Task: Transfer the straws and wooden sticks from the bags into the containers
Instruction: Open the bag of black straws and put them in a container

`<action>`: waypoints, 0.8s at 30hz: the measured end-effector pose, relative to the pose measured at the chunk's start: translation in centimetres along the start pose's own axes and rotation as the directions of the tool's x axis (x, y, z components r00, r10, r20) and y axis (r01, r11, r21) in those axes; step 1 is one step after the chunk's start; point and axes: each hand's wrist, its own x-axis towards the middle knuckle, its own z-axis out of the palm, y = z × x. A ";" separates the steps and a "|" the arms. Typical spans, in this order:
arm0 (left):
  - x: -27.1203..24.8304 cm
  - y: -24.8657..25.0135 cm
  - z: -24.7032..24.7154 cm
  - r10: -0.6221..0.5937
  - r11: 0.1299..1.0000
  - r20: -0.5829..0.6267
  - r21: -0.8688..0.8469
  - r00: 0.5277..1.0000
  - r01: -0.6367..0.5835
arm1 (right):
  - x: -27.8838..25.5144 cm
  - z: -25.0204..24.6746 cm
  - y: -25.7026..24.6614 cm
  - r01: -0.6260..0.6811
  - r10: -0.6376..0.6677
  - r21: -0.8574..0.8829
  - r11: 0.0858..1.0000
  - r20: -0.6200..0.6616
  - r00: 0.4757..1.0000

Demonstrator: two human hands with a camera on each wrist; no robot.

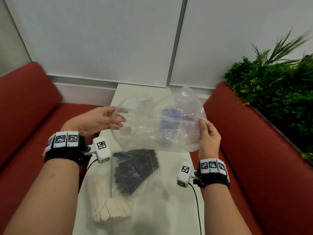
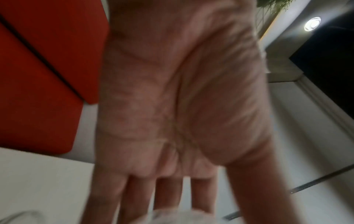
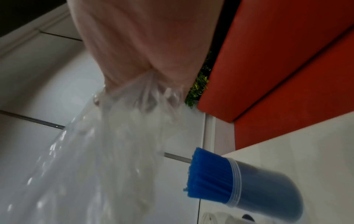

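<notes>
Both hands hold up a clear, empty-looking plastic bag (image 1: pixel 155 126) above the narrow white table (image 1: pixel 176 187). My right hand (image 1: pixel 204 126) pinches the bag's right edge; in the right wrist view the film (image 3: pixel 118 136) is bunched in that hand (image 3: pixel 134 45). My left hand (image 1: pixel 118 116) touches the bag's left edge with fingers straight and palm (image 2: pixel 172 106) flat. A clear container (image 3: pixel 258 189) packed with blue straws (image 3: pixel 208 171) stands on the table, blurred through the bag in the head view. Below the hands lie a bag of black straws (image 1: pixel 135 170) and a bag of wooden sticks (image 1: pixel 108 206).
Red sofa cushions flank the table on the left (image 1: pixel 25 107) and right (image 1: pixel 254 141). A green plant (image 1: pixel 271 82) rises behind the right sofa. One thin blue straw (image 1: pixel 111 177) lies beside the black straws. A white wall closes the far end.
</notes>
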 end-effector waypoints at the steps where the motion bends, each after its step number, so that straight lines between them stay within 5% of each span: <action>1: -0.2 0.1 -0.3 -0.036 0.999 0.051 0.010 0.998 0.036 | 0.0 -0.3 0.0 -0.019 0.018 0.017 1.000 0.061 0.998; 6: 1.3 3.2 4.5 -0.096 0.980 -0.176 0.155 0.980 0.124 | 0.1 -0.7 0.2 -0.162 0.138 0.066 0.985 0.280 0.950; 9: 2.8 3.2 7.6 -0.086 0.863 -0.289 0.457 0.954 0.216 | 0.3 -1.2 0.8 -0.243 0.201 0.079 0.967 0.352 0.914; 12: 3.8 2.4 9.1 0.001 0.784 -0.353 0.582 0.936 0.218 | 0.4 -2.4 1.3 -0.285 0.255 0.008 0.959 0.420 0.871; 16: 4.6 2.0 10.1 0.077 0.866 -0.435 0.475 0.897 0.156 | 1.6 -4.0 2.0 -0.376 0.428 -0.210 0.903 0.529 0.733; 18: 4.7 2.1 10.5 0.118 0.888 -0.434 0.449 0.893 0.101 | 2.4 -3.7 2.0 -0.441 0.500 -0.241 0.865 0.504 0.705; 20: 4.7 2.3 11.0 0.136 0.884 -0.389 0.462 0.911 0.065 | 3.0 -2.4 1.5 -0.437 0.514 -0.270 0.858 0.460 0.725; 24: 4.5 2.3 11.3 0.041 0.820 -0.248 0.561 0.968 0.109 | 4.0 0.2 1.1 -0.299 0.396 -0.302 0.905 0.344 0.851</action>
